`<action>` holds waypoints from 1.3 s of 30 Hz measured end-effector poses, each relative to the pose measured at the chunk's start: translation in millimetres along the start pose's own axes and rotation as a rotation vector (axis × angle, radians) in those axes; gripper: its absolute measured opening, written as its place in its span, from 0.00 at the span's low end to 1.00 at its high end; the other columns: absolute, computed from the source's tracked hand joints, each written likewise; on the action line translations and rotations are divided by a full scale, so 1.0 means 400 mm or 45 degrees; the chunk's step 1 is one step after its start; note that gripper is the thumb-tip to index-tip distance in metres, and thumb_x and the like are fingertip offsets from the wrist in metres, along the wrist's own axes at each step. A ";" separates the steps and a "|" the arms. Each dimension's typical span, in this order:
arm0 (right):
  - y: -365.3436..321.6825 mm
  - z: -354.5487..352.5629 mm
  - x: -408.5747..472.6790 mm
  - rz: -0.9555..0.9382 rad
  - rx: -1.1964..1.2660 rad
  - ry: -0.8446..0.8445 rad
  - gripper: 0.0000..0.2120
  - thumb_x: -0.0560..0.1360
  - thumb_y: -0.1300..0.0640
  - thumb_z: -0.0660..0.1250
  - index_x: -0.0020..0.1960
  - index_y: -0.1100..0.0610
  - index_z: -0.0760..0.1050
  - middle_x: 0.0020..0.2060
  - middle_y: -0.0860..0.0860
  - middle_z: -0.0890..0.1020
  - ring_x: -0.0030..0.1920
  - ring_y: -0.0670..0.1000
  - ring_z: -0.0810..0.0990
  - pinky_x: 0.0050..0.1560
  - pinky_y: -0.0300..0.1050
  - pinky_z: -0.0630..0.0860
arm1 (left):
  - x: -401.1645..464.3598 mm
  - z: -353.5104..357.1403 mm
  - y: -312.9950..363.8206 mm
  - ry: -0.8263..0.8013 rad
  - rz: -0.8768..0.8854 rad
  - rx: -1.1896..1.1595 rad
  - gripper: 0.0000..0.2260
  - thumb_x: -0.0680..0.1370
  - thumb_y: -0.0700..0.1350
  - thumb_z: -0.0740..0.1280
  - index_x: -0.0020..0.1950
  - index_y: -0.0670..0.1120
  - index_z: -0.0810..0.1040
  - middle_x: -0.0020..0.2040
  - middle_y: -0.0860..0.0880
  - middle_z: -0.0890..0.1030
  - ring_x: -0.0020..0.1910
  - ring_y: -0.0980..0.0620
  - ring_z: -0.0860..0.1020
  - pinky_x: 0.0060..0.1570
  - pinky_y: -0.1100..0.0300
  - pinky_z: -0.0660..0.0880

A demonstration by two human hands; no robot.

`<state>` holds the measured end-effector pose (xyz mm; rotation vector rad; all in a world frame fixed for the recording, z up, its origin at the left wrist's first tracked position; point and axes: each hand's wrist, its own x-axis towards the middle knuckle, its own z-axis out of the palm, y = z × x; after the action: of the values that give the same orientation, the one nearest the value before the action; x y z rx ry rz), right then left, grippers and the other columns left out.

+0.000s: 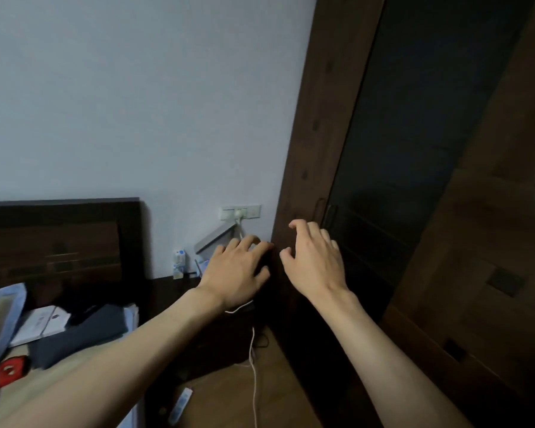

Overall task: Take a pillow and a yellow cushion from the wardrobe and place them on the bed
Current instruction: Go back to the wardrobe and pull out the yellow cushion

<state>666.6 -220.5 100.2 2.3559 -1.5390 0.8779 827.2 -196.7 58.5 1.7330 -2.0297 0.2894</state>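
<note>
Head view: both hands were out in front of the wardrobe (337, 149), empty. Left hand (238, 273) was spread wide, fingertips at the wardrobe's left edge. Right hand (315, 261) was open with fingers curled, just short of the dark glass door (414, 149) and near its handle (331, 214).

Step looked like the very start: opening the wardrobe. Next move probably needed a grip on that handle and a pull or slide; I couldn't tell which.

Wardrobe contents: faint shelves behind the glass, nothing identifiable. Pillow and yellow cushion weren't visible. Bed (59, 375), left of the wardrobe, held folded clothes and papers.
</note>
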 end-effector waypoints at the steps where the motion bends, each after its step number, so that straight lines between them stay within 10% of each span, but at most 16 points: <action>1: 0.020 -0.040 -0.015 0.010 -0.021 0.031 0.23 0.76 0.51 0.66 0.69 0.53 0.68 0.63 0.54 0.77 0.62 0.56 0.75 0.60 0.53 0.72 | 0.003 -0.017 0.038 0.020 0.019 -0.005 0.21 0.78 0.57 0.58 0.72 0.57 0.66 0.68 0.50 0.71 0.64 0.45 0.72 0.61 0.45 0.71; 18: 0.316 -0.494 -0.469 0.106 -0.036 0.039 0.27 0.80 0.49 0.62 0.77 0.54 0.61 0.74 0.52 0.67 0.74 0.51 0.63 0.73 0.50 0.65 | -0.169 -0.209 0.626 0.143 0.169 -0.086 0.22 0.78 0.57 0.59 0.73 0.58 0.66 0.68 0.50 0.71 0.63 0.45 0.72 0.59 0.45 0.71; 27: 0.427 -0.854 -0.738 0.025 -0.015 0.651 0.23 0.76 0.51 0.65 0.69 0.57 0.70 0.65 0.53 0.75 0.67 0.53 0.72 0.65 0.50 0.72 | -0.299 -0.528 1.072 0.937 0.793 -0.484 0.16 0.78 0.50 0.61 0.64 0.49 0.76 0.57 0.45 0.75 0.53 0.43 0.75 0.50 0.41 0.70; 39: 0.915 -0.889 -0.997 1.068 -0.645 0.131 0.28 0.78 0.48 0.63 0.74 0.58 0.62 0.69 0.56 0.70 0.70 0.57 0.66 0.70 0.53 0.64 | -0.189 -0.010 1.605 0.038 1.105 -0.383 0.21 0.78 0.54 0.60 0.70 0.50 0.69 0.62 0.46 0.74 0.60 0.43 0.72 0.56 0.47 0.68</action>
<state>97.6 89.1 102.2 1.2777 -2.3830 0.6007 210.8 -8.3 110.5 0.5971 -2.5324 0.2473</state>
